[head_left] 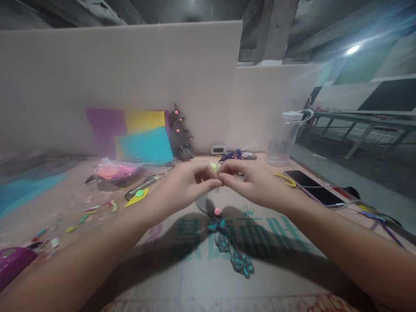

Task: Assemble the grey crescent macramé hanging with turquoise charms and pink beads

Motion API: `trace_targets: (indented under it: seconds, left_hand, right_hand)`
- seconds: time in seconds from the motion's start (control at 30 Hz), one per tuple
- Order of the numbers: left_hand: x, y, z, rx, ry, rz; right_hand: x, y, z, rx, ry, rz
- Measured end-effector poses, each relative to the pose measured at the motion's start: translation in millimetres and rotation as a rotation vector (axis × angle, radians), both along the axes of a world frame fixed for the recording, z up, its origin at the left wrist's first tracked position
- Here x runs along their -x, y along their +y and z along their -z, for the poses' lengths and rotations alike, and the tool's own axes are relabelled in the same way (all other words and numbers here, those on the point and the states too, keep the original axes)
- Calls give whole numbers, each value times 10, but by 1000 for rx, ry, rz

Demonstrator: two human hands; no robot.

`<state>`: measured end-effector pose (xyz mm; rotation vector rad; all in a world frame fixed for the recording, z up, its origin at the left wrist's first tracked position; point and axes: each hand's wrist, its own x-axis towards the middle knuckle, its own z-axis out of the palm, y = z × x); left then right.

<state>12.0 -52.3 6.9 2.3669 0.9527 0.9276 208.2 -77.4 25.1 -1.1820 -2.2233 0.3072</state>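
Above the middle of the table, my left hand (190, 184) and my right hand (251, 180) meet fingertip to fingertip. Both are closed in a pinch; whatever they hold is too small to make out. Just behind the fingertips a small yellow-green spot (213, 166) shows, partly covered. Below my hands lies a dark grey decorative piece (222, 242) with teal flower and butterfly shapes. A pink ball (217, 211) sits at its upper end, in the shadow of my hands. Under it is a pale printed board (208, 281) with teal characters.
Colored sheets (146, 145) and a dark branch-like ornament (180, 130) with pink balls lean at the back. A glue gun (231, 155), small clock (218, 150), clear bottle (282, 141) and phone (312, 187) stand or lie around. Scraps, a utility knife (141, 187) and a purple object (14, 262) are left.
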Motion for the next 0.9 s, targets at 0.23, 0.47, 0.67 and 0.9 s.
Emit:
trace_targets:
  seconds: [0.23, 0.47, 0.67, 0.9]
  left_hand:
    - [-24, -12, -11, -102, 107, -9]
    - [-39, -23, 11, -157, 135, 32]
    - [-46, -84, -44, -184, 138, 18]
    - [-25, -97, -86, -112, 131, -6]
  right_hand:
    - [7, 33, 92, 6, 6, -18]
    - [31, -2, 112, -22, -24, -68]
    - [40, -11, 98, -43, -54, -43]
    - [41, -7, 75, 12, 16, -64]
